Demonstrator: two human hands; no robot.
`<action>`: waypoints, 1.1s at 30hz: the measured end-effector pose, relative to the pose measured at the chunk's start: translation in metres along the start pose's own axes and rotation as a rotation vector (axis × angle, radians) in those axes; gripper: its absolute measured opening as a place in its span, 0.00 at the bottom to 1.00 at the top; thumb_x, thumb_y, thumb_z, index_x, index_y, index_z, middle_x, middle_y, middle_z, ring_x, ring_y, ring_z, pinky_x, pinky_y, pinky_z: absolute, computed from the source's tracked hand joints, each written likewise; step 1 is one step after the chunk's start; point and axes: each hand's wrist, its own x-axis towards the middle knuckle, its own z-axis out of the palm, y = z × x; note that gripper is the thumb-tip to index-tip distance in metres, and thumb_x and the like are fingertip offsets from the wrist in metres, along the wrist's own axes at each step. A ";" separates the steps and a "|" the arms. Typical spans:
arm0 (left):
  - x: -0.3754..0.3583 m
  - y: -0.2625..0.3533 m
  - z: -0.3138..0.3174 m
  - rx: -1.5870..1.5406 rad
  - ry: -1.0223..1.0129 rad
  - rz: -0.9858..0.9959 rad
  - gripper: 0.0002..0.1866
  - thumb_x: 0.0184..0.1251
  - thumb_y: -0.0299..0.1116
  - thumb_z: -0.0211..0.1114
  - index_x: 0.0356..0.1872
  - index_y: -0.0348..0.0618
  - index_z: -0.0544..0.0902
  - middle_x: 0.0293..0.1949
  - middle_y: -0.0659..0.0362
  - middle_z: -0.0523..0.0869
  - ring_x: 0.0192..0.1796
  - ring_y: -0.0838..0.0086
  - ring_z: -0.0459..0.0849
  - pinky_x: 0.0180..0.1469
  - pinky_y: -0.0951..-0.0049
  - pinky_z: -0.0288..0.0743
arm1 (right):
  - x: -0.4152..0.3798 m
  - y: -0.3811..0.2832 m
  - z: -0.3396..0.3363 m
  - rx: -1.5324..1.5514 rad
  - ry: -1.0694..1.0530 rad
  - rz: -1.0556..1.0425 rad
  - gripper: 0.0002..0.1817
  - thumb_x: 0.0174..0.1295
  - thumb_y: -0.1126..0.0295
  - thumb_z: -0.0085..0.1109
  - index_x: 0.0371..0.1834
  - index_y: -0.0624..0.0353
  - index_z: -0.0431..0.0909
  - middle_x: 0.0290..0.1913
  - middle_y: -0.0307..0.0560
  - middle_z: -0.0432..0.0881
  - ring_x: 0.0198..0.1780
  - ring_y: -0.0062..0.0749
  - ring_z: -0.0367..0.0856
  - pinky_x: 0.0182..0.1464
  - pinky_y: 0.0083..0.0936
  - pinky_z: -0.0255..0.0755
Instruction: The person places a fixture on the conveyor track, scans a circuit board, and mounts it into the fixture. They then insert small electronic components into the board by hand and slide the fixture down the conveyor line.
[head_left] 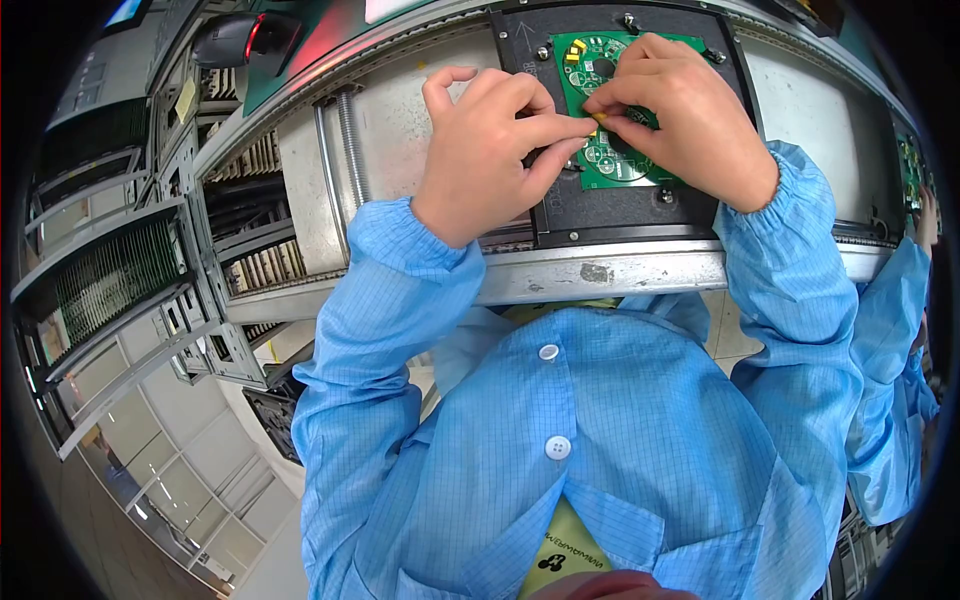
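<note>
A green circuit board lies in a black carrier plate, with small yellow components at its upper left. My right hand reaches over the board from the right, thumb and index finger pinched on a small yellow component near the board's left edge. From the left comes my left hand; its index fingertip and thumb close in at the same spot, almost meeting the right fingertips. Whether the left fingers hold anything is hidden. The right hand covers part of the board.
The carrier sits on a conveyor with a metal front rail. A black scanner with red light lies at the upper left. Racks of boards stand on the left. At the far right another person's blue sleeve reaches toward another green board.
</note>
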 end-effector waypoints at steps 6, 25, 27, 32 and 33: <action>0.006 -0.004 -0.003 -0.156 0.223 -0.144 0.17 0.62 0.30 0.73 0.52 0.55 0.87 0.38 0.65 0.81 0.43 0.71 0.82 0.60 0.58 0.62 | 0.003 0.000 -0.005 0.031 0.197 0.010 0.13 0.59 0.68 0.69 0.48 0.51 0.85 0.39 0.42 0.87 0.42 0.44 0.87 0.42 0.40 0.80; 0.026 0.013 0.017 -0.129 0.137 -0.194 0.42 0.48 0.45 0.86 0.66 0.49 0.77 0.61 0.53 0.73 0.66 0.55 0.71 0.68 0.52 0.62 | -0.033 -0.102 0.086 0.125 0.030 -0.081 0.18 0.57 0.55 0.73 0.36 0.59 0.84 0.37 0.47 0.85 0.47 0.44 0.84 0.53 0.36 0.78; 0.024 0.010 0.015 -0.157 0.183 -0.188 0.37 0.52 0.42 0.84 0.64 0.47 0.78 0.59 0.53 0.75 0.64 0.55 0.73 0.67 0.53 0.64 | -0.034 -0.103 0.087 0.153 0.072 -0.061 0.16 0.57 0.56 0.73 0.34 0.58 0.84 0.35 0.46 0.85 0.44 0.44 0.84 0.51 0.37 0.79; 0.002 -0.013 0.016 -0.184 0.246 -0.261 0.29 0.60 0.41 0.78 0.61 0.46 0.80 0.55 0.53 0.78 0.60 0.56 0.78 0.63 0.56 0.67 | -0.053 -0.088 0.062 0.109 0.103 0.122 0.10 0.61 0.61 0.71 0.38 0.54 0.85 0.32 0.45 0.84 0.38 0.45 0.85 0.44 0.38 0.80; 0.000 -0.012 0.016 -0.187 0.224 -0.292 0.27 0.62 0.40 0.77 0.60 0.46 0.80 0.55 0.53 0.78 0.59 0.56 0.79 0.63 0.56 0.68 | -0.061 -0.083 0.056 0.086 0.143 0.147 0.09 0.61 0.62 0.71 0.37 0.53 0.85 0.31 0.44 0.84 0.36 0.45 0.85 0.42 0.38 0.80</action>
